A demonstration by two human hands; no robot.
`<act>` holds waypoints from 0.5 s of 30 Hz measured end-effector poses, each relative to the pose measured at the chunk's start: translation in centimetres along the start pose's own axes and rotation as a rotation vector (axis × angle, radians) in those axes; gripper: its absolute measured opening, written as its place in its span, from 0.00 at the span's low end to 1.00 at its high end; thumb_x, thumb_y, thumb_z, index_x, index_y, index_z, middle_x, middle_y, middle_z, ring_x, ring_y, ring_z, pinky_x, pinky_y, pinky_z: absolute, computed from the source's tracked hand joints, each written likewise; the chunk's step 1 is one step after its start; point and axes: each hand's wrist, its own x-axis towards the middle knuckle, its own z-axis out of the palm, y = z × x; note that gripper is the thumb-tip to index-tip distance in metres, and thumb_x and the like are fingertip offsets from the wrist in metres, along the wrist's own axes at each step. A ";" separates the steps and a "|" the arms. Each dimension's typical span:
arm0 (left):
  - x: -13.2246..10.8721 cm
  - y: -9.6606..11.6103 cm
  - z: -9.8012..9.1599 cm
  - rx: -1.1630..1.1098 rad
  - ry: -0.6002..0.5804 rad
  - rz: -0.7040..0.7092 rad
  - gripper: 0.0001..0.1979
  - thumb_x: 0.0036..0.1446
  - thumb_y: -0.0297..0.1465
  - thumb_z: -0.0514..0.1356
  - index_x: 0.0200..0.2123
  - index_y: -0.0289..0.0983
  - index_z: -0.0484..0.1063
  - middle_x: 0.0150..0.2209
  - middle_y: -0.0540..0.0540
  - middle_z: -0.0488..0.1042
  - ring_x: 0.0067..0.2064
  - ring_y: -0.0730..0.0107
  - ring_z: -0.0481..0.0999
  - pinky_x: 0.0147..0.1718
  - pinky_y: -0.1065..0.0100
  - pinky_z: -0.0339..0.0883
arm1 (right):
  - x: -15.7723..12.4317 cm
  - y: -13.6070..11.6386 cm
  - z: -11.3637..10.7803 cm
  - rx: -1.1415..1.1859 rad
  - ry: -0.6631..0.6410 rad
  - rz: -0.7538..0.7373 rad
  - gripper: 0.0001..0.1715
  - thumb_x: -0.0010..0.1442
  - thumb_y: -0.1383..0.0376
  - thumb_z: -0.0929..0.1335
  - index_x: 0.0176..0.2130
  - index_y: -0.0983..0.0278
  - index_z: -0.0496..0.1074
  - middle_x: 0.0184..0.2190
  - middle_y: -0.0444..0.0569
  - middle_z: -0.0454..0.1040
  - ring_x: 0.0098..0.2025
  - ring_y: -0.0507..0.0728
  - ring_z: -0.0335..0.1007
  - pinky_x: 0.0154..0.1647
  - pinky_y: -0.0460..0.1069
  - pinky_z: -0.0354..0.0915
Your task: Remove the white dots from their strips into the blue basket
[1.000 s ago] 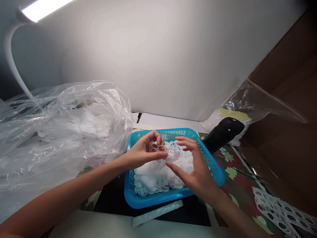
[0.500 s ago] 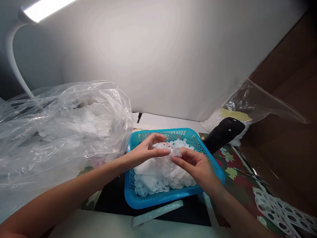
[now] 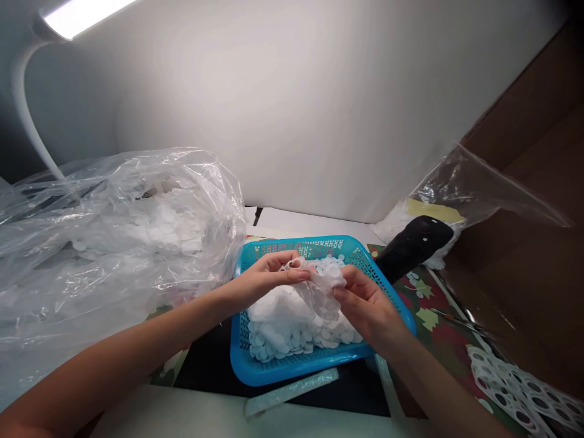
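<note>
Over a blue plastic basket (image 3: 260, 378), both hands hold a thin, white, translucent sheet with round cut-outs (image 3: 325, 298). My left hand (image 3: 269, 277) pinches its left edge between thumb and fingers, where the sheet curls into loops. At the other side my right hand (image 3: 371, 307) is closed on the sheet's right part, which looks bunched; some of its fingers are hidden. Beneath them, many small white discs (image 3: 274, 340) fill the basket, along with a larger white piece (image 3: 276, 304) at the left.
A large clear plastic bag (image 3: 114, 243) with white pieces lies to the left, under a lamp (image 3: 86, 15). Behind the basket's right corner is a black object (image 3: 417, 240). Perforated white strips (image 3: 524, 389) lie on the right; a pale strip (image 3: 292, 392) lies in front.
My right hand has shifted slightly right, and the sheet now stretches more between both hands. My left fingers have closed onto its left edge.
</note>
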 end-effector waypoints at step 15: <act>0.2 0.4 0.5 -0.293 0.051 -0.029 0.09 0.53 0.30 0.61 0.24 0.34 0.65 0.24 0.51 0.69 0.27 0.77 0.66 0.28 0.73 0.55 | 0.2 0.3 0.2 0.212 -0.014 -0.069 0.08 0.58 0.65 0.67 0.27 0.62 0.71 0.30 0.43 0.63 0.35 0.51 0.60 0.39 0.46 0.60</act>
